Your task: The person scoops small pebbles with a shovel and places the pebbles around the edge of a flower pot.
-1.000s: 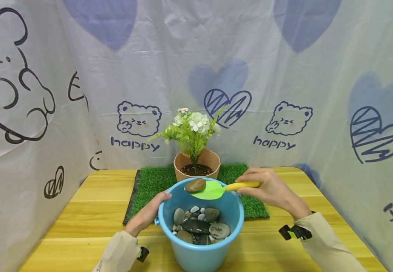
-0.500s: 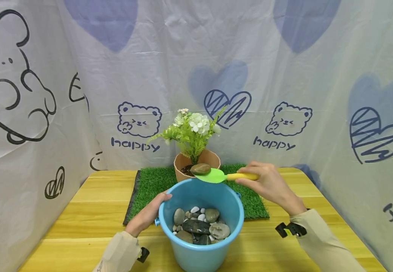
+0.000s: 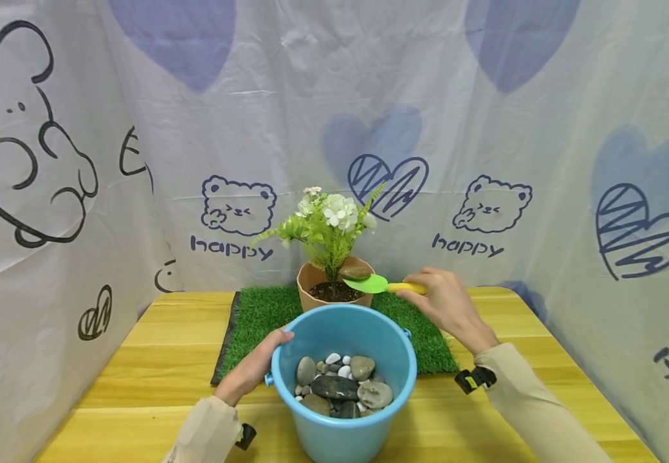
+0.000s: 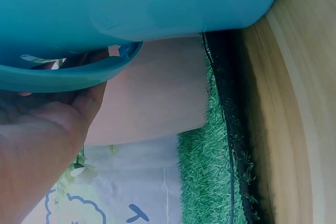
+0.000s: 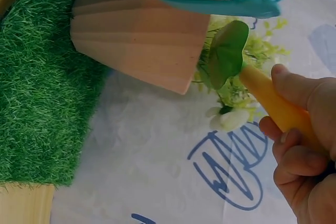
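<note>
In the head view my right hand [image 3: 449, 305] grips the yellow handle of a small garden trowel [image 3: 376, 283]. A brown stone [image 3: 355, 272] lies on the trowel's green blade, over the right side of a tan flowerpot [image 3: 305, 292]. The pot holds dark soil and a leafy plant [image 3: 329, 222] with white flowers. My left hand [image 3: 250, 370] holds the rim of a blue bucket [image 3: 340, 440] on its left side, thumb over the edge. In the left wrist view, the bucket's curved handle [image 4: 68, 78] crosses in front of that hand, partly hiding the fingers.
Inside the bucket lie several grey, dark and white stones [image 3: 334, 386]. The pot stands on a green turf mat [image 3: 253, 321] on a yellow wooden table [image 3: 137, 386]. A printed cloth [image 3: 288, 128] closes off the back and sides.
My right hand has moved the trowel and its stone forward and up, from above the bucket to over the flowerpot. The left hand stays at the bucket rim.
</note>
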Available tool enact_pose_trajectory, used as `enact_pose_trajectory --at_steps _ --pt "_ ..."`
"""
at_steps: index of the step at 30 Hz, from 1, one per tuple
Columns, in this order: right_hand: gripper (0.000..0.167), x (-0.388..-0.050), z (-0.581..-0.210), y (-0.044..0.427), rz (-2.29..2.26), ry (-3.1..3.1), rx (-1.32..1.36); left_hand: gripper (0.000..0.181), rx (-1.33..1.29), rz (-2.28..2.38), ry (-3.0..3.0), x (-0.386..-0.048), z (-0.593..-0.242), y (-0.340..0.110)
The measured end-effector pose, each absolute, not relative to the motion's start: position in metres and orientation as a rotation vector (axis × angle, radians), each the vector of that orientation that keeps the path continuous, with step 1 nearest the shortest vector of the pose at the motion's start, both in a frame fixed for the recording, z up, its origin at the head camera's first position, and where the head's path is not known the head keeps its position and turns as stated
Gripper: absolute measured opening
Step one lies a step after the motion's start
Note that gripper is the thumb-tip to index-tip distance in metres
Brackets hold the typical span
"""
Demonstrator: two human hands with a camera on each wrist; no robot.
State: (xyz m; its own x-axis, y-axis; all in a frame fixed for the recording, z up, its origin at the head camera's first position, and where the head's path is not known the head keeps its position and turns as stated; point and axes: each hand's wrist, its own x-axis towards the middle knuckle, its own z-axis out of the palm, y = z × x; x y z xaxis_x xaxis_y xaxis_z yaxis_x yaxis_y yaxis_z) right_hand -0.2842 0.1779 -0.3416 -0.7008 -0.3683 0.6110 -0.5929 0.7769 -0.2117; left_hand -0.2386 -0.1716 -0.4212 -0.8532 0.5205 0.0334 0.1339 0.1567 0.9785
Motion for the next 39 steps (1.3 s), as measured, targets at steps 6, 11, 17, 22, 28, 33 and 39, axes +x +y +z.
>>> enact_pose_trajectory --at_steps 6,11,17,22,28,33,39 --pt "0.033 -0.296 -0.343 0.169 0.504 -2.462 0.695 0.065 0.638 1.756 2.130 -0.238 -0.422 -0.170" --pt "0.030 -0.303 -0.340 0.162 0.482 -2.504 0.694 0.065 0.649 1.762 2.129 -0.238 -0.424 -0.170" --pt "0.033 -0.304 -0.337 0.158 0.486 -2.542 0.663 0.065 0.641 1.764 2.129 -0.238 -0.424 -0.170" --pt "0.033 -0.303 -0.338 0.158 0.513 -2.532 0.653 0.066 0.629 1.764 2.140 -0.238 -0.422 -0.169" --pt "0.031 -0.299 -0.340 0.158 0.545 -2.518 0.669 0.066 0.624 1.757 2.151 -0.239 -0.422 -0.170" --pt "0.033 -0.302 -0.341 0.156 0.533 -2.509 0.735 0.065 0.631 1.763 2.154 -0.239 -0.423 -0.171" --pt "0.023 -0.311 -0.340 0.150 0.555 -2.521 0.831 0.065 0.626 1.765 2.152 -0.239 -0.425 -0.171"
